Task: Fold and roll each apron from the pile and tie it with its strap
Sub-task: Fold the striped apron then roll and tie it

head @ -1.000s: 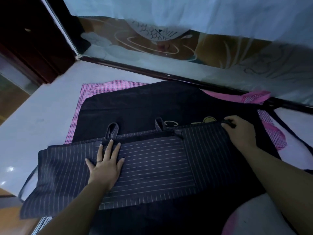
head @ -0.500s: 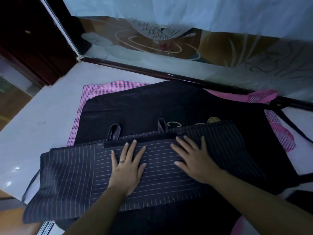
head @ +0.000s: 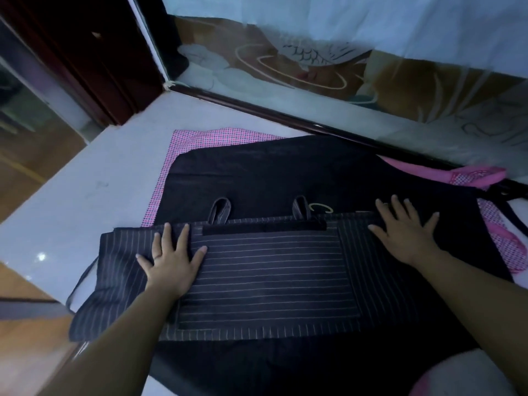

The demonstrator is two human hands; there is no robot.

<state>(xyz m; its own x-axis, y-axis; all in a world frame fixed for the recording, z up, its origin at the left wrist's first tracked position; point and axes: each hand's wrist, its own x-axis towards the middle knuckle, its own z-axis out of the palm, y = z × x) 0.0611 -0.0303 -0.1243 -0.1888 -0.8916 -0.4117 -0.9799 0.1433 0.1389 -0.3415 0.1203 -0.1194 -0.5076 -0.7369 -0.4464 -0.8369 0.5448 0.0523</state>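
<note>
Both hands — left hand (head: 171,263), right hand (head: 406,235) — flat on striped apron (head: 271,278).

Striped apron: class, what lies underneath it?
A plain black apron lies directly underneath, itself over pink checked cloth. What else the pile holds beneath is covered.
</note>
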